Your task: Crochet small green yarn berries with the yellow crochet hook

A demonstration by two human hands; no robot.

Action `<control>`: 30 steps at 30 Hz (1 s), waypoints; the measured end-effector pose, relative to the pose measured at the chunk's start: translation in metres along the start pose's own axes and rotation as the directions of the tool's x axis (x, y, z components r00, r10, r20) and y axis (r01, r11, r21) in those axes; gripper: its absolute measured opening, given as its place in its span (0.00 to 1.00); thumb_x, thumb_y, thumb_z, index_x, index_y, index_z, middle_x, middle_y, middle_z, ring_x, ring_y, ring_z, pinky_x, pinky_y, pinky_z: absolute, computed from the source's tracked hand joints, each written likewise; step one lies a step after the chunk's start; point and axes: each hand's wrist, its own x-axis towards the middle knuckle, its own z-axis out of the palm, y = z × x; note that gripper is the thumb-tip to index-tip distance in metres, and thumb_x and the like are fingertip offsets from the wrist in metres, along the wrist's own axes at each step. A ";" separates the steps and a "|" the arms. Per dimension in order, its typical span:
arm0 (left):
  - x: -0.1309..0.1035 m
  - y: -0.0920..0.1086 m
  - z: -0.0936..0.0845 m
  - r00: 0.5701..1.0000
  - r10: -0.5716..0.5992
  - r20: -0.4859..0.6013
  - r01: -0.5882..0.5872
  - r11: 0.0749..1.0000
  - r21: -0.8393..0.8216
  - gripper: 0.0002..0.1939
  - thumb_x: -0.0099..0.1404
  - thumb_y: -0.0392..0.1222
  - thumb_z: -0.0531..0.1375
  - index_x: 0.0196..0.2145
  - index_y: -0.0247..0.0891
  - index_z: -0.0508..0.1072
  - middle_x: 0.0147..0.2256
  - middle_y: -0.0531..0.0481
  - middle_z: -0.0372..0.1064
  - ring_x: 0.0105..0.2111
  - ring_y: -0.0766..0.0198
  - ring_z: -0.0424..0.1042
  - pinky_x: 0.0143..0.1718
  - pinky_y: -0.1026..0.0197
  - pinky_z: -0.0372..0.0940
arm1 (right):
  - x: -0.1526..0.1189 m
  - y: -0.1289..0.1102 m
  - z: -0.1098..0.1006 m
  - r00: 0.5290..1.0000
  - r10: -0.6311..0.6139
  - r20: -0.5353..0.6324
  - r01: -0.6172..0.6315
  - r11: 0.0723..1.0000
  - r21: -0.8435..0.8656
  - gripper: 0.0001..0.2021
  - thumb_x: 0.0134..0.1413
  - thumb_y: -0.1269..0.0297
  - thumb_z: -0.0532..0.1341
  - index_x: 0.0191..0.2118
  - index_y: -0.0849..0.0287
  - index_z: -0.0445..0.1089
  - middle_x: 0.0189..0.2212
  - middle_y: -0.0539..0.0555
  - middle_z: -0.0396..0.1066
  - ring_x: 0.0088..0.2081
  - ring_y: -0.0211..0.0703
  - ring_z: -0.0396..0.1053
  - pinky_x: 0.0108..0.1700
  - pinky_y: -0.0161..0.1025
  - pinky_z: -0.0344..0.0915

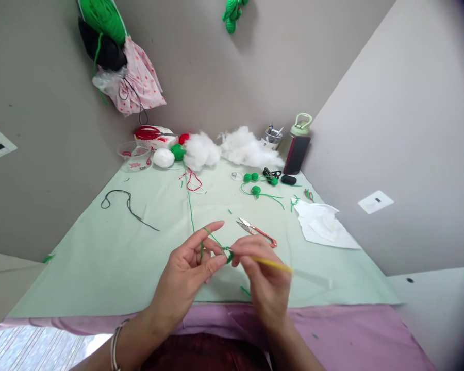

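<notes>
My left hand (pixel 191 265) pinches a small green crochet piece (pixel 229 255) between thumb and fingers. Its index finger is raised, with green yarn (pixel 191 211) looped over it and trailing back across the cloth. My right hand (pixel 265 275) grips a crochet hook (pixel 270 264) with a yellow handle, its tip at the green piece. The fingers partly hide the piece and the hook's tip. Just beyond my right hand lie thread snips (pixel 257 232) with orange handles, blades apart.
White stuffing (pixel 247 147), a green yarn ball (pixel 178 151) and a white yarn ball (pixel 163 158) stand at the back. Several small green crocheted balls (pixel 255 190) lie right of centre. A bottle (pixel 301 123), a phone (pixel 297 155) and white paper (pixel 325 224) are on the right.
</notes>
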 end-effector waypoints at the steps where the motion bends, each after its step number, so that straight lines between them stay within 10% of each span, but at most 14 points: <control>1: -0.001 -0.002 0.002 1.000 0.003 -0.003 -0.003 1.000 -0.007 0.28 0.62 0.44 0.74 0.59 0.48 0.77 0.31 0.57 0.69 0.25 0.74 0.59 0.28 0.68 0.55 | -0.004 0.001 0.002 0.995 -0.096 -0.018 0.092 0.986 -0.138 0.12 0.67 0.71 0.62 0.47 0.48 0.81 0.38 0.53 0.76 0.36 0.43 0.75 0.36 0.41 0.74; 5: 0.001 -0.002 0.002 0.980 -0.171 0.104 0.189 0.961 -0.203 0.27 0.62 0.44 0.73 0.58 0.41 0.79 0.27 0.59 0.63 0.20 0.77 0.48 0.23 0.68 0.51 | -0.013 0.003 0.005 0.947 -0.319 -0.037 0.289 0.899 -0.330 0.18 0.65 0.74 0.63 0.52 0.44 0.80 0.43 0.55 0.78 0.41 0.47 0.76 0.37 0.43 0.74; 9: 0.005 0.005 -0.006 0.960 -0.228 0.161 0.268 0.916 -0.299 0.18 0.65 0.39 0.71 0.52 0.38 0.82 0.31 0.56 0.66 0.19 0.81 0.41 0.21 0.71 0.49 | -0.001 -0.002 -0.002 0.992 0.009 -0.126 -0.008 1.000 0.004 0.11 0.68 0.70 0.61 0.44 0.50 0.81 0.31 0.52 0.76 0.33 0.43 0.73 0.38 0.44 0.72; 15: 0.003 0.010 -0.011 0.969 -0.207 0.134 0.239 0.926 -0.293 0.15 0.65 0.37 0.70 0.51 0.40 0.83 0.33 0.56 0.65 0.19 0.81 0.44 0.20 0.73 0.51 | 0.009 -0.007 -0.002 0.945 0.305 -0.117 -0.242 0.895 0.376 0.08 0.65 0.61 0.66 0.36 0.56 0.81 0.31 0.53 0.76 0.25 0.36 0.66 0.27 0.37 0.65; 30: 0.002 0.015 -0.014 0.935 -0.256 0.243 0.330 0.880 -0.342 0.19 0.65 0.37 0.70 0.54 0.36 0.81 0.33 0.54 0.65 0.19 0.80 0.42 0.17 0.74 0.57 | 0.000 -0.005 -0.013 0.992 0.112 -0.062 -0.099 0.979 0.176 0.07 0.67 0.65 0.64 0.40 0.51 0.82 0.31 0.53 0.78 0.30 0.42 0.70 0.33 0.41 0.68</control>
